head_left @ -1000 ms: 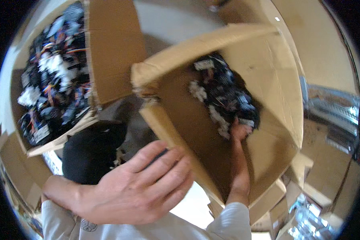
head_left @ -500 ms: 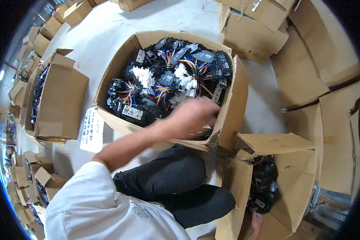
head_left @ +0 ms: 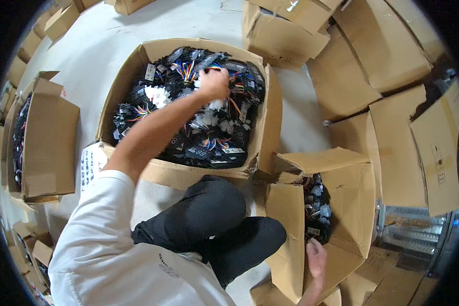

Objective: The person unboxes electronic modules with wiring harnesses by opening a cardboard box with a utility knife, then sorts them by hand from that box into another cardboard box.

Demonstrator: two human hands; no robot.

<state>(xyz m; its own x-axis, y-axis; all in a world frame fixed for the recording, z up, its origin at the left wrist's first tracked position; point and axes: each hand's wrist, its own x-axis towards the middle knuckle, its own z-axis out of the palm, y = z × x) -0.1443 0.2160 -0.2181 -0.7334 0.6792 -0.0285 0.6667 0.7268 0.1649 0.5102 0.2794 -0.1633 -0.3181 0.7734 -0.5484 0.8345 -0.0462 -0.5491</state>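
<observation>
A large open cardboard box stands in front of me, filled with black display circuit boards, coloured wires and white connectors. My left hand reaches over it to the far middle, fingers curled round a bundle of coloured wires; part of that bundle is hidden under the hand. To my right, a smaller open box holds more dark display boards against its left wall. Inside this box my right hand is closed just below the boards; what its fingers hold, if anything, is hidden.
At the left stands another carton with boards inside. A white paper sheet with writing hangs by the large box's near left corner. Stacked cartons and upright cardboard panels line the right side. My knees lie between the boxes.
My left hand has moved from the large box's near right corner to its far middle. A bundle with coloured wires now lies near that corner. My right hand stays in the smaller box. The view has shifted.
</observation>
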